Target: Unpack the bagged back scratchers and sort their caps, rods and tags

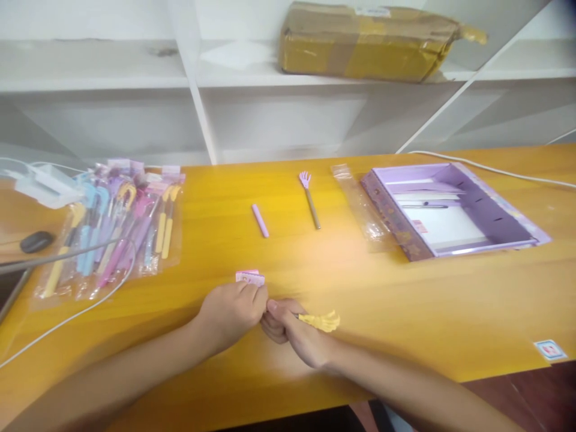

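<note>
On the table [405, 312], a heap of packets [105, 228] is set at the left and a purple box [396, 228] at the right. The yellow back scratcher [321, 321] is grasped by the right hand [292, 330], its head left sticking out; whether anything is gripped by the curled left hand [236, 306], beside it, cannot be told. If hard pulling is applied, the pink back scratcher [312, 204] or lilac tube [260, 221] could be knocked by a slipping fist; the pink card [249, 277] could be creased by knuckles.

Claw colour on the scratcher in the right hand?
The claw is yellow; the head view shows it best.
</note>
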{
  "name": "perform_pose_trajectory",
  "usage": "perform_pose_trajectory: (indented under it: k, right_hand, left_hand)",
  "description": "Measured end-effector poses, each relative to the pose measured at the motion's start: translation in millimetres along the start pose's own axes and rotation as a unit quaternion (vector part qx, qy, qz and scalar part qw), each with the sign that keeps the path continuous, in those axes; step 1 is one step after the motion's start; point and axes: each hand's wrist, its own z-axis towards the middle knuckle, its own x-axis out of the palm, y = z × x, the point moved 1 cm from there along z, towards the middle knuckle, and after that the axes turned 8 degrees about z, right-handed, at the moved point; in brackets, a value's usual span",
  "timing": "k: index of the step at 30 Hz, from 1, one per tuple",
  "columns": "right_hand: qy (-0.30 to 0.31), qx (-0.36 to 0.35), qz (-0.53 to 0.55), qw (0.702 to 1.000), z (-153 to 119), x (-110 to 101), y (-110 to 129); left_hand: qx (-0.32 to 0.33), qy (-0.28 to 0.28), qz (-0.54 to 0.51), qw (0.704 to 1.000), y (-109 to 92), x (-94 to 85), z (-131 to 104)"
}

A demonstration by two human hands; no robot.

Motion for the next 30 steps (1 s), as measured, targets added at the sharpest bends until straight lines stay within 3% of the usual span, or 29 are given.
perform_pose_trajectory:
  k: [14, 23, 27, 30]
  right_hand:
    - [-0.034, -0.031, -0.002, 0.999, -7, 3, 1]
    - [-0.039, -0.029, 0.007, 0.999, -7, 0, 1]
    - [-0.052, -0.048, -0.132, 0.989, -7, -7, 2]
    - [-0.115, -0.161, -0.282, 0.939, -9, -8, 6]
  left_hand:
    - [0.039, -0.078, 0.061, 0.994, 14, 9.7, 9]
    - [0.037, -0.078, 0.054, 0.995, 22, 4.2, 12]
    - [0.036, -0.057, 0.033, 0.997, 22, 5.3, 10]
    - [0.033, -0.038, 0.007, 0.999, 19, 8.0, 5]
